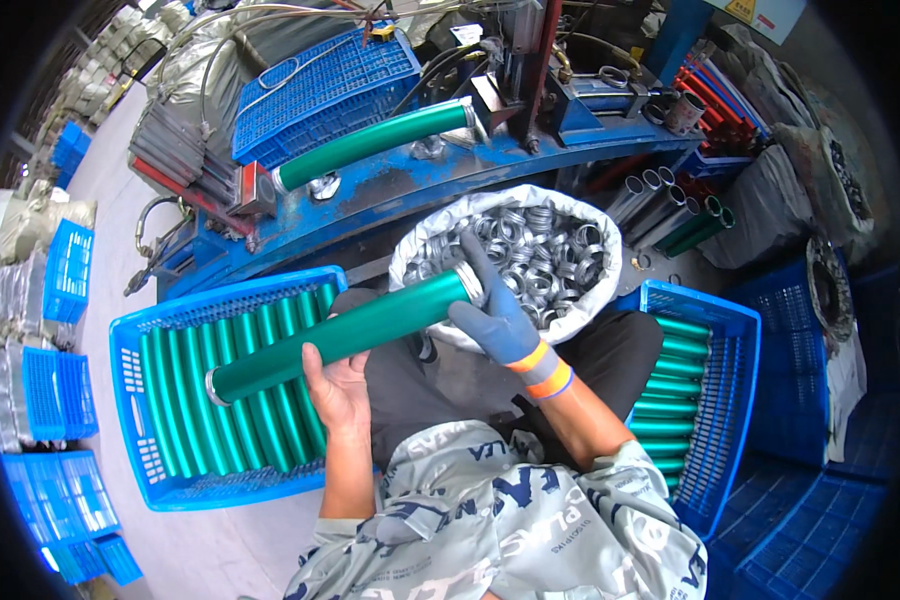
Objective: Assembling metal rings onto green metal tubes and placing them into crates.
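Bare left hand [338,388] grips a green tube [340,335]; gloved right hand [500,318] pinches its end above a sack of metal rings [530,245], blue crates of tubes [225,400] alongside.

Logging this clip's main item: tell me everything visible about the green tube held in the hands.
The green tube is a long, smooth, glossy cylinder with a silvery metal ring at each end. It lies nearly level, right end tilted up, above the lap. The bare left hand grips it from below near its left end; the gloved right hand closes on the ring at its right end. It looks intact and clean.
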`<action>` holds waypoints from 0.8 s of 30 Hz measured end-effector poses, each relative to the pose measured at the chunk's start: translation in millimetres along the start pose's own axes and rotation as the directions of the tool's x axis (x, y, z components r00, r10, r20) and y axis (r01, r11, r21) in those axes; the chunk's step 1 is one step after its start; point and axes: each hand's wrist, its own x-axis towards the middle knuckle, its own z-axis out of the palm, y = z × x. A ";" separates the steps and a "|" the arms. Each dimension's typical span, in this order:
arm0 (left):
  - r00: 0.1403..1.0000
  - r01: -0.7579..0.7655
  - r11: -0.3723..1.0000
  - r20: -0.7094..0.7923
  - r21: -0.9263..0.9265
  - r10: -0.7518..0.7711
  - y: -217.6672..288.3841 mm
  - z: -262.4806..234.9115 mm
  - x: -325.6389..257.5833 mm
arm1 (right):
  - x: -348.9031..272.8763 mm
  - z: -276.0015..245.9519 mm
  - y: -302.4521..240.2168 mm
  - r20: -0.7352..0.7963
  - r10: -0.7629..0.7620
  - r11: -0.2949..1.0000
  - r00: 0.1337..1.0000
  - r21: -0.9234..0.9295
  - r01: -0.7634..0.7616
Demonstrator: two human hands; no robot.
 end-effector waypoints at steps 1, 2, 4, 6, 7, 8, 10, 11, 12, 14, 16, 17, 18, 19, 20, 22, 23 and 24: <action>1.000 -0.019 1.000 0.014 -0.008 0.020 -0.5 0.9 1.3 | 2.4 5.0 0.8 -0.015 0.000 1.000 1.000 0.020 0.000; 1.000 -0.018 1.000 0.011 -0.010 0.018 -0.3 0.8 2.7 | 4.1 5.1 6.5 -0.014 0.004 1.000 1.000 0.018 -0.003; 0.999 -0.017 0.999 0.046 -0.029 0.019 -0.2 1.9 5.9 | 7.3 1.4 22.4 -0.051 -0.132 0.989 0.990 -0.077 0.128; 0.999 -0.020 0.999 0.049 -0.033 0.021 1.3 4.1 7.5 | 9.0 2.5 27.5 -0.050 -0.098 0.995 0.994 -0.023 0.097; 0.998 -0.022 0.999 0.057 -0.037 0.025 1.7 4.8 7.6 | 9.1 2.9 29.6 -0.049 -0.068 0.997 0.996 0.030 0.070; 0.998 -0.021 0.999 0.056 -0.037 0.023 1.9 5.4 8.3 | 10.5 4.6 27.0 -0.049 -0.067 0.997 0.997 0.030 0.068; 0.997 -0.023 0.999 0.069 -0.040 0.026 2.6 5.8 8.6 | 10.6 7.3 20.1 -0.060 -0.155 0.988 0.986 0.013 0.156; 0.997 -0.025 0.999 0.068 -0.040 0.027 3.5 5.0 8.3 | 7.7 10.6 13.9 -0.058 -0.155 0.988 0.986 0.014 0.156; 0.997 -0.031 0.999 0.069 -0.042 0.034 4.5 3.9 7.9 | 2.2 15.0 6.8 -0.036 -0.021 0.991 0.999 0.132 0.025; 0.997 -0.035 0.998 0.072 -0.044 0.038 6.2 3.4 7.1 | -1.6 15.0 6.3 -0.001 0.110 0.964 0.994 0.242 -0.106; 0.994 -0.047 0.998 0.101 -0.031 0.050 7.1 4.0 5.9 | -2.8 9.0 15.3 -0.067 -0.073 0.997 0.995 -0.037 0.071; 0.994 -0.047 0.998 0.100 -0.030 0.050 7.1 2.5 5.8 | -3.1 9.5 15.4 -0.066 -0.072 0.997 0.995 -0.036 0.070; 0.994 -0.048 0.998 0.094 -0.035 0.051 6.4 0.2 5.5 | -3.9 10.1 15.1 -0.066 -0.081 0.996 0.995 -0.048 0.078; 0.995 -0.047 0.998 0.087 -0.040 0.051 5.5 -1.9 5.1 | -4.5 10.8 15.4 -0.067 -0.088 0.995 0.994 -0.060 0.084; 0.994 -0.051 0.998 0.091 -0.039 0.054 6.6 -0.6 4.3 | -4.6 11.7 12.8 -0.066 -0.093 0.994 0.993 -0.058 0.089; 0.994 -0.057 0.997 0.090 -0.042 0.060 7.9 2.6 2.3 | -3.9 13.9 9.1 -0.074 -0.094 0.993 0.993 -0.077 0.089; 0.995 -0.053 0.998 0.088 -0.040 0.056 4.9 3.7 1.7 | -3.0 14.6 11.2 -0.077 -0.091 0.994 0.993 -0.075 0.085; 0.996 -0.048 0.998 0.074 -0.032 0.051 0.5 6.1 2.1 | -0.4 15.2 14.5 -0.109 -0.078 0.996 0.991 -0.050 0.073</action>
